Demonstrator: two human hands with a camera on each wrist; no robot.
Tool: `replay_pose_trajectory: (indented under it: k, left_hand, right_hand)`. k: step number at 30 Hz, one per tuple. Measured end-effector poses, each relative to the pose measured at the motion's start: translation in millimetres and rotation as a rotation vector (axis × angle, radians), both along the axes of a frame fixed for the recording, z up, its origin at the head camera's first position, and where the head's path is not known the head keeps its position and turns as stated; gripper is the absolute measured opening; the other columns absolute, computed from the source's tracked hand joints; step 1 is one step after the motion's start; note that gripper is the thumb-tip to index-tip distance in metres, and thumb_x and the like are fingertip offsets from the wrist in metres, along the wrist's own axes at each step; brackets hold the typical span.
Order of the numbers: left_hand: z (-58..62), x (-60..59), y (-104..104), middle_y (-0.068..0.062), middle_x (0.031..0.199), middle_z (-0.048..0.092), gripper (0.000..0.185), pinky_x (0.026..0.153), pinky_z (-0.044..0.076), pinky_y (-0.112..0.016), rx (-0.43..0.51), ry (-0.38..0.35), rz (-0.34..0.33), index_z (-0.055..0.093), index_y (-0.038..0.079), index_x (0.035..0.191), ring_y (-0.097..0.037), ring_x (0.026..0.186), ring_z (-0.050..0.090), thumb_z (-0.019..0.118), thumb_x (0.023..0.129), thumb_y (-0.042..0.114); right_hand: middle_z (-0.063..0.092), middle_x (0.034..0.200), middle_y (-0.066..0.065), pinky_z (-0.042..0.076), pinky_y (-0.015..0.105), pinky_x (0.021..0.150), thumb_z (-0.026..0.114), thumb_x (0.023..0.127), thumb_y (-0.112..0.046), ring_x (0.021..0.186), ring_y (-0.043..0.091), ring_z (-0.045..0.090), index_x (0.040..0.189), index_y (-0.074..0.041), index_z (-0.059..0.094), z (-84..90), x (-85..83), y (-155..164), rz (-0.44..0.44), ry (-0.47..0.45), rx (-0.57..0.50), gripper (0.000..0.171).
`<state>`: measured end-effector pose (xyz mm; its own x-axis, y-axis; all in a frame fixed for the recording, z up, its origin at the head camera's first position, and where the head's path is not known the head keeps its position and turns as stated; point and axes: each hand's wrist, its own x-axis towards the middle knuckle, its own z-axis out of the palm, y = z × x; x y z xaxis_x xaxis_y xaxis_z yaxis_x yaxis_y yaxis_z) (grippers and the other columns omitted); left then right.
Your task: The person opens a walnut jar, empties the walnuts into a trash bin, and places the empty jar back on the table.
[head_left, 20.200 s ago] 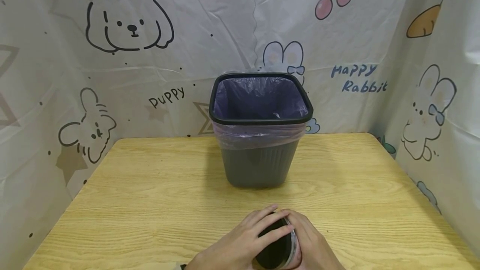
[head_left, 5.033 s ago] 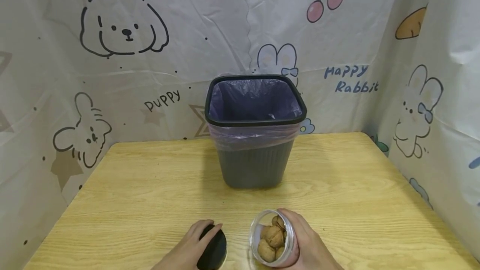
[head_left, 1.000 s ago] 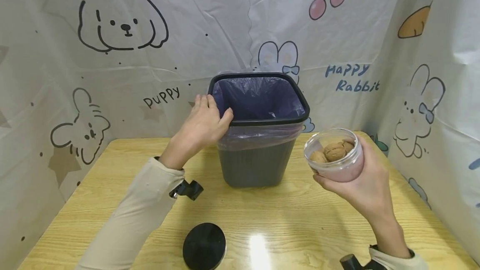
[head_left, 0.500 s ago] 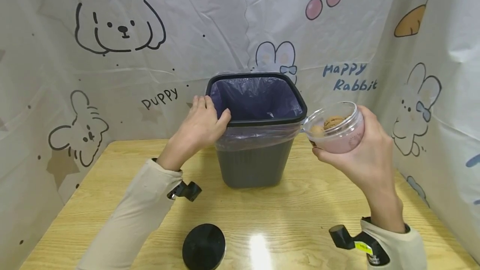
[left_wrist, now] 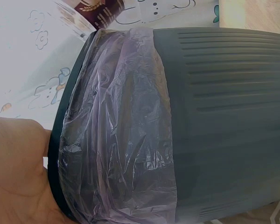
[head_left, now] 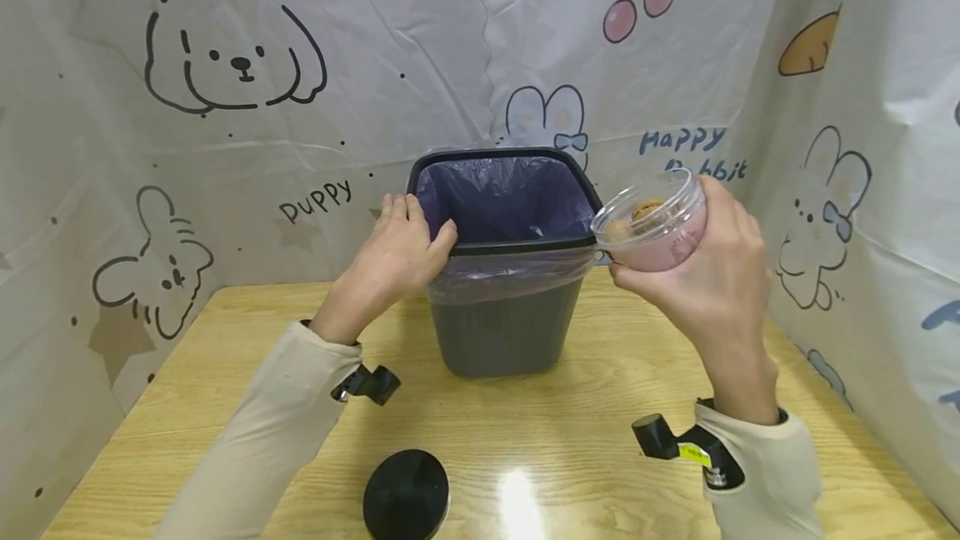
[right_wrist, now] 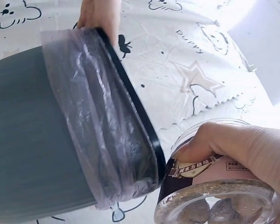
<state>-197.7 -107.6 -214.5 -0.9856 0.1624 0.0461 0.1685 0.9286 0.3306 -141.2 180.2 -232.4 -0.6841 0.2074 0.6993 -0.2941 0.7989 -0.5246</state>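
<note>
My left hand grips the near left corner of the trash bin, thumb over the black rim. A purple-tinted liner bag is folded over that rim. My right hand holds a clear plastic jar with a pink label, fingers wrapped round its side. The jar has no lid on, and its mouth tilts left toward the bin, right at the right rim. Walnuts show inside it; in the right wrist view they lie behind the jar's clear base.
A round black lid lies on the wooden table near the front, left of centre. Behind and at both sides hangs a white cloth with cartoon prints. Both wrists carry small black camera mounts.
Earlier both hands were on the lidded jar; the lid now lies on the table. My left hand has moved to the bin. My right hand has raised the jar, brought it leftward and tilted it.
</note>
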Motion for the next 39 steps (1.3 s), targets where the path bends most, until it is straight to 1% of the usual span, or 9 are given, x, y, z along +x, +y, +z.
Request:
replay_pose_trajectory:
  k: [2, 5, 10, 14, 18, 24, 30, 39]
  left_hand:
    - [0.3, -0.2, 0.5, -0.032, 0.155, 0.001, 0.077, 0.117, 0.005, -0.044, 0.001, -0.002, 0.000, 0.004, -0.016, 0.147, -0.040, 0.144, -0.004, 0.026, 0.102, 0.043]
    - [0.6, -0.3, 0.7, -0.032, 0.155, 0.000, 0.077, 0.117, 0.005, -0.044, -0.003, -0.008, 0.002, 0.003, -0.015, 0.147, -0.040, 0.145, -0.005, 0.026, 0.102, 0.043]
    - [0.0, -0.3, 0.6, -0.032, 0.155, -0.001, 0.077, 0.117, 0.005, -0.044, -0.013, -0.013, 0.002, 0.002, -0.015, 0.147, -0.040, 0.144, -0.006, 0.025, 0.102, 0.043]
    - [-0.9, -0.1, 0.2, -0.032, 0.155, -0.001, 0.077, 0.117, 0.005, -0.044, -0.014, -0.015, 0.002, 0.002, -0.016, 0.147, -0.040, 0.144, -0.006, 0.025, 0.102, 0.043]
    - [-1.4, -0.4, 0.3, -0.032, 0.155, -0.002, 0.077, 0.117, 0.005, -0.044, -0.011, -0.016, 0.002, 0.002, -0.015, 0.147, -0.040, 0.144, -0.007, 0.025, 0.102, 0.044]
    - [-1.1, -0.5, 0.5, -0.032, 0.155, -0.001, 0.077, 0.117, 0.005, -0.044, -0.004, -0.010, 0.000, 0.002, -0.015, 0.147, -0.040, 0.144, -0.007, 0.025, 0.102, 0.043]
    - [-0.7, 0.2, 0.2, -0.032, 0.155, -0.002, 0.077, 0.117, 0.004, -0.044, 0.005, -0.014, 0.000, 0.002, -0.015, 0.147, -0.039, 0.144, -0.007, 0.025, 0.102, 0.044]
    - [0.1, 0.4, 0.8, -0.032, 0.155, -0.001, 0.077, 0.117, 0.005, -0.044, -0.004, -0.010, -0.001, 0.002, -0.015, 0.147, -0.040, 0.144, -0.007, 0.025, 0.102, 0.043]
  right_hand:
    - [0.058, 0.119, 0.018, 0.042, 0.056, 0.080, 0.092, 0.048, -0.028, 0.107, 0.037, 0.051, 0.136, -0.007, 0.049, 0.5, -2.1, 0.3, -0.013, 0.005, 0.011, 0.100]
    - [0.057, 0.123, 0.017, 0.043, 0.062, 0.078, 0.092, 0.048, -0.028, 0.109, 0.038, 0.050, 0.138, -0.009, 0.048, 2.3, -5.1, -0.1, -0.037, -0.008, 0.037, 0.102]
    - [0.054, 0.129, 0.019, 0.042, 0.070, 0.080, 0.093, 0.047, -0.029, 0.115, 0.040, 0.047, 0.141, -0.011, 0.045, 7.9, -10.5, -1.8, -0.061, -0.029, 0.090, 0.107]
    - [0.053, 0.131, 0.019, 0.042, 0.069, 0.084, 0.093, 0.048, -0.029, 0.118, 0.039, 0.046, 0.141, -0.010, 0.045, 12.4, -15.6, -3.2, -0.064, -0.033, 0.112, 0.107]
    - [0.051, 0.136, 0.017, 0.042, 0.069, 0.085, 0.092, 0.048, -0.025, 0.121, 0.039, 0.045, 0.142, -0.012, 0.044, 16.6, -20.3, -4.5, -0.067, -0.035, 0.133, 0.107]
    - [0.046, 0.140, 0.016, 0.040, 0.072, 0.085, 0.093, 0.050, -0.020, 0.128, 0.039, 0.040, 0.145, -0.015, 0.040, 21.7, -24.7, -5.6, -0.058, -0.063, 0.161, 0.109]
    - [0.044, 0.142, 0.015, 0.038, 0.072, 0.089, 0.093, 0.050, -0.014, 0.133, 0.037, 0.033, 0.145, -0.015, 0.040, 25.0, -28.2, -7.9, -0.052, -0.062, 0.195, 0.108]
    - [0.042, 0.142, 0.017, 0.037, 0.072, 0.090, 0.094, 0.050, -0.012, 0.135, 0.038, 0.030, 0.143, -0.014, 0.039, 29.3, -33.5, -10.0, -0.048, -0.077, 0.246, 0.109]
